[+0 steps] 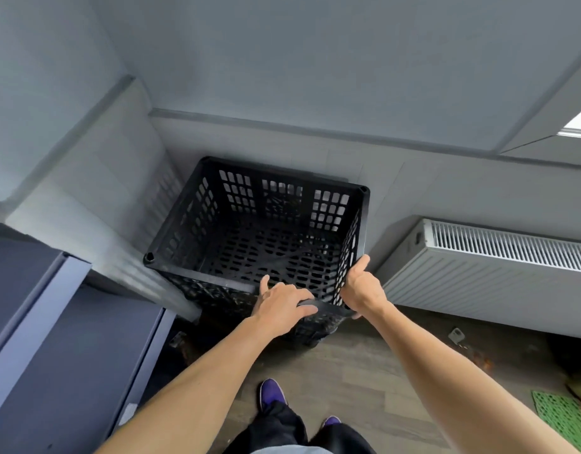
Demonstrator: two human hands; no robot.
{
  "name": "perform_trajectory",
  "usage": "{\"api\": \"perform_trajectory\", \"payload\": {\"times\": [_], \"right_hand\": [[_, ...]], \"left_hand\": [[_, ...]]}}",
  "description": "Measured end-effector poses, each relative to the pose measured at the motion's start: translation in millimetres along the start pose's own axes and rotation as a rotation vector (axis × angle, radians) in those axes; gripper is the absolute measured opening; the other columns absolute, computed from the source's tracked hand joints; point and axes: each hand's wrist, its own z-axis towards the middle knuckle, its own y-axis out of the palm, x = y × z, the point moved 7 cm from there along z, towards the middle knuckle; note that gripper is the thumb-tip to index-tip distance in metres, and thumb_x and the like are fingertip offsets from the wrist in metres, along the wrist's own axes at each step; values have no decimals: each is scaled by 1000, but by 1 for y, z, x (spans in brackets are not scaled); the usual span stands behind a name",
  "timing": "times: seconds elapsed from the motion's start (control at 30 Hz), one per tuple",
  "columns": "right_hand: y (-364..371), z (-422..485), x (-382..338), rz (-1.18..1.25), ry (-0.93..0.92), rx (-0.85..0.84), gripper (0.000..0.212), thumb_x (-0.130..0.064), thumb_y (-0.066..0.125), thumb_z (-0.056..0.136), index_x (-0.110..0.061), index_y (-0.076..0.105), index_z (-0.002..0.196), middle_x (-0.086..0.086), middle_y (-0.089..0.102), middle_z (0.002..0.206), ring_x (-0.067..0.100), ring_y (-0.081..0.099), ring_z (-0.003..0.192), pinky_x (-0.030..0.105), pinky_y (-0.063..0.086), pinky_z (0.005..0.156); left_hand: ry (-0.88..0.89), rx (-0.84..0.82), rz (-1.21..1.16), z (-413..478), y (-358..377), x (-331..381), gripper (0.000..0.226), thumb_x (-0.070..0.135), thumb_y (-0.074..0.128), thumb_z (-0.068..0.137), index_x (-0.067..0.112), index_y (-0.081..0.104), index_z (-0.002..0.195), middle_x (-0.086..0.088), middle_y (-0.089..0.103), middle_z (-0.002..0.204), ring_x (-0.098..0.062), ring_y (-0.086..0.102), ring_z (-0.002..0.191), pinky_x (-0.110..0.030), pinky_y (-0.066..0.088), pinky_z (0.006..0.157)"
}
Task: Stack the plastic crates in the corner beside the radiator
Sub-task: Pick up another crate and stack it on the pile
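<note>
crate [250, 247] in corner, just beside radiator [479, 276], seemingly atop another | left grip [282, 299] holds near rim, right grip [361, 286] clasps near-right corner | stacking looks nearly done — release left

The black perforated plastic crate [256, 224] is set in the corner against the wall [315, 77], between the grey boxed column [96, 198] on its left and the white ribbed metal radiator [479, 267] on its right.

The grey plank floor [364, 371] carries stacked black crates [197, 273] in the corner, a green mat [561, 417] at far right, and purple shoes [271, 393].
</note>
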Motion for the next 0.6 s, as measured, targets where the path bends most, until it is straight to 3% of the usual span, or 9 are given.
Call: {"api": "perform_trajectory", "payload": {"times": [0.07, 0.13, 0.27, 0.43, 0.6], "right_hand": [[-2, 2, 1, 65, 12, -18, 67, -8, 43, 94, -1, 3, 147, 30, 61, 111, 43, 63, 77, 49, 59, 52], [-4, 1, 1, 110, 13, -24, 64, -13, 44, 94, -5, 8, 146, 28, 62, 104, 38, 61, 68, 44, 58, 48], [-10, 0, 1, 40, -25, 24, 59, -17, 44, 95, 3, 15, 142, 14, 62, 85, 29, 55, 65, 39, 50, 62], [-20, 7, 3, 76, 5, -103, 38, -12, 46, 92, -5, 25, 123, 21, 62, 101, 32, 53, 75, 34, 44, 59], [-16, 12, 4, 19, -17, -91, 32, -6, 43, 91, 1, 30, 119, 14, 55, 86, 30, 53, 71, 35, 42, 65]], "left_hand": [[22, 28, 6, 2, 5, 4, 38, 54, 44, 96, 35, 58, 126, 6, 64, 112, -17, 49, 117, -55, -1, 115], [37, 55, -14, 3, 5, 3, 35, 54, 44, 95, 36, 59, 121, 8, 64, 106, -15, 49, 116, -53, -2, 115], [44, 84, -77, 5, 5, 6, 29, 53, 45, 95, 36, 62, 113, 11, 63, 99, -13, 49, 110, -49, -1, 114], [32, 110, -131, 7, 4, 8, 29, 56, 49, 92, 38, 63, 108, 14, 64, 96, -10, 50, 106, -44, -2, 112], [20, 109, -146, 7, 6, 7, 34, 61, 55, 85, 37, 64, 109, 15, 63, 93, -7, 49, 103, -40, -5, 111]]}}
